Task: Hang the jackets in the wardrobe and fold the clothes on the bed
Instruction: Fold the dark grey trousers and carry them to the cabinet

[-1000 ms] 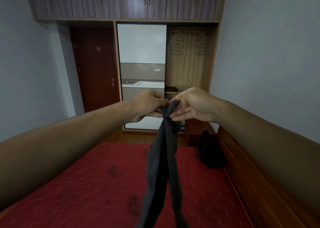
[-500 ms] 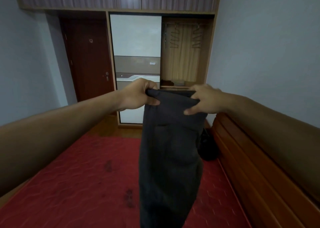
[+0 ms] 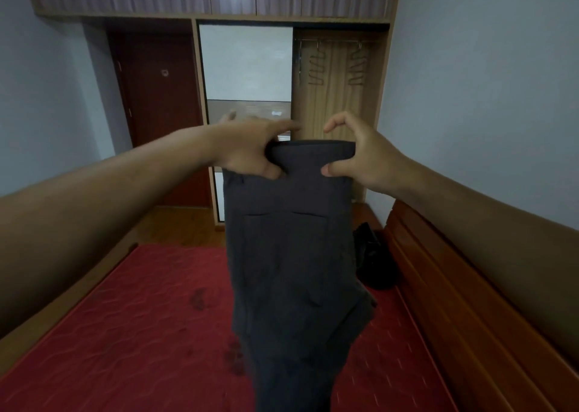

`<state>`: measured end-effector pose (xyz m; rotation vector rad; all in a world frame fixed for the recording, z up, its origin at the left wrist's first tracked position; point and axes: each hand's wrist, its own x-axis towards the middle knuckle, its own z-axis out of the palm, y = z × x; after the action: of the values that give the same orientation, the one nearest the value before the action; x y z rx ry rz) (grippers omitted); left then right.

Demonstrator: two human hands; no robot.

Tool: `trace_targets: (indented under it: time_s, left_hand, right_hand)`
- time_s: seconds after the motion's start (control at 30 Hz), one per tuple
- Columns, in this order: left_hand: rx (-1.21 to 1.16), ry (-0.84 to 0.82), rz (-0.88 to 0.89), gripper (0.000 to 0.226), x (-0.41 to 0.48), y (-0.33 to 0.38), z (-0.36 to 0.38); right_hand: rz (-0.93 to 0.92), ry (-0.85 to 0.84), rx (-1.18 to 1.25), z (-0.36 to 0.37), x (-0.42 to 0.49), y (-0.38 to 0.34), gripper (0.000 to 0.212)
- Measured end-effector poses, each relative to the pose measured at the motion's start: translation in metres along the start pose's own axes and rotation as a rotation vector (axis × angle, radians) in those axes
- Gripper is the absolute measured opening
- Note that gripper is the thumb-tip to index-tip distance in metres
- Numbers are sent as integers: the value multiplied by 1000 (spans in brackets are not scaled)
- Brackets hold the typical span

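Note:
I hold up dark grey trousers [image 3: 291, 255] by the waistband in front of me, legs hanging down over the red bed [image 3: 131, 333]. My left hand [image 3: 250, 148] pinches the left end of the waistband with thumb and lower fingers, its forefinger stretched out over the top. My right hand [image 3: 360, 151] pinches the right end with the thumb in front, its forefinger curled above. Two back pockets face me. The open wardrobe [image 3: 338, 108] stands behind, with bare hangers [image 3: 316, 67] on its rail.
A black garment [image 3: 372, 261] lies bunched at the bed's far right corner against the wooden side board [image 3: 454, 302]. A dark red door [image 3: 159, 114] is at the back left, a white sliding wardrobe panel [image 3: 246, 64] in the middle. Wooden floor lies beyond the bed.
The trousers, first bunched between both hands, have been spread out at the waistband. My hands moved apart and my view tilted down a little.

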<state>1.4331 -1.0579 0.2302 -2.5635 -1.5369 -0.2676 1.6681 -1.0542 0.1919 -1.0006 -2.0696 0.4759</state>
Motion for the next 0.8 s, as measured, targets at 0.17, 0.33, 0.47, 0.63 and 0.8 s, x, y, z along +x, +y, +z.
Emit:
trace_targets:
  time_s: [0.17,0.33,0.47,0.63,0.8]
  left_hand:
    - [-261,4,143,53,23,29,12]
    - [-380,105,154,32,25,14,5]
    - [-393,142,101,31,21,2,-17]
    - [-383,164,-1,34,8,-31,-49]
    - [-406,170,-34,32,1,-43,-57]
  right_hand:
    - [-17,69,215,13,4,0,68]
    - [234,-318,127,31,-36,68,74]
    - [411,-392,-152,43,-64,125,25]
    - [663,-425,-50,36,-96,149,35]
    - [620,-224,207,50,-86,136,28]
